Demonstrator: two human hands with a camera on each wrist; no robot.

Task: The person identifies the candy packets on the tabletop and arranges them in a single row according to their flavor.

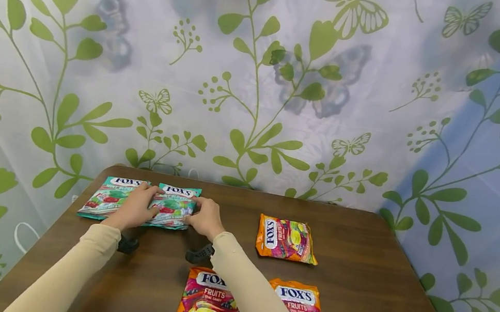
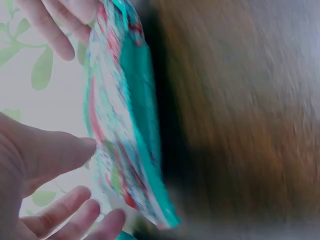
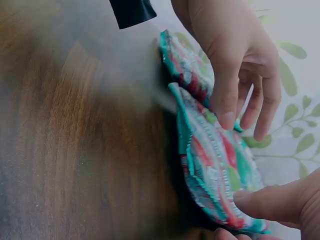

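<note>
Green candy bag (image 1: 173, 207) lies between my relaxed left hand (image 1: 135, 207) and loosely spread right hand (image 1: 206, 218), both touching it, long axis pointing away from me.

One teal packet (image 1: 173, 206) between both hands (image 1: 135, 207) (image 1: 208, 219)

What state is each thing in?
Left teal plastic bag: face up, partly hidden.
Right teal plastic bag: face up, touched by left hand and right hand.
Far orange plastic bag: face up, lettering sideways.
Near-middle orange plastic bag: face up, partly hidden by beige sleeve.
Near-right orange plastic bag: face up, partly hidden.
</note>
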